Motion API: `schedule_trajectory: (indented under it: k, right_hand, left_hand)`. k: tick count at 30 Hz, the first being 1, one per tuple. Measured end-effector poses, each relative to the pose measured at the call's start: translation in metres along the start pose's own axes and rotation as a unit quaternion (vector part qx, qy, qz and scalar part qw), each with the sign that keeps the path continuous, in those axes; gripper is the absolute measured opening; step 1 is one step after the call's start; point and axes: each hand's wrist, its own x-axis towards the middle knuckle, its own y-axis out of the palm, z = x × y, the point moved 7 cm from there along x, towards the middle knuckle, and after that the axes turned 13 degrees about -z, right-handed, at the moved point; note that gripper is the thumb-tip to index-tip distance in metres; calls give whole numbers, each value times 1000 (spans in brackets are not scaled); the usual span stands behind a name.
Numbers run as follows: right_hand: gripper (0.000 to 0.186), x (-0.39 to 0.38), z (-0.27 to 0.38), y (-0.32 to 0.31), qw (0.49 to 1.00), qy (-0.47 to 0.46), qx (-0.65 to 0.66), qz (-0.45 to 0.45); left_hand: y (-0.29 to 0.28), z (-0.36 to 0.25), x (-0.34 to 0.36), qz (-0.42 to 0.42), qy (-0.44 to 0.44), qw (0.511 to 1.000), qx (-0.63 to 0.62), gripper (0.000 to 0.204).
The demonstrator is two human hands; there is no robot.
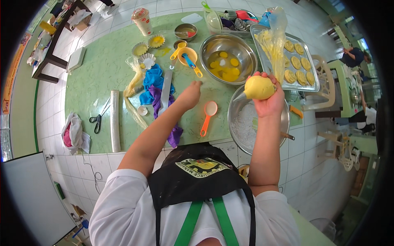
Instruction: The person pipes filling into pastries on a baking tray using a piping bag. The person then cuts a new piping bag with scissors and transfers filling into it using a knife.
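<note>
Our right hand (269,100) is clenched around a soft, bulging piping bag (257,87) of smooth yellow filling, its pale conical tip pointing left above a round steel bowl (238,107) dusted with white flour. Our left hand (191,93) holds nothing, its fingers loosely curled and resting on the mottled green table (102,69), just beside a long steel scraper (166,91) lying across crumpled blue and purple cloths (152,84). Between the hands lies an orange plastic measuring cup (208,115); farther out stand a deep steel bowl of egg yolks (227,53) and a flat tray (316,78) of round ridged tart shells.
</note>
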Motion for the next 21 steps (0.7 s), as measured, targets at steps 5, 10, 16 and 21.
schedule_trajectory:
  k: [5,10,16,21]
  right_hand:
    - [24,3,-12,9,995,31,51,74]
    - [24,-12,-58,48,987,98,59,109]
    - [26,-27,-80,68,988,108,43,100]
    - [29,-39,-84,81,984,94,32,148]
  left_hand:
    - [-139,-97,-41,58,-122,910,-391,35]
    - [-209,-140,-85,56,-76,878,-470,40]
    - [-227,-139,-109,47,-94,879,-465,38]
    - [-228,-132,-119,45,-112,875,-468,38]
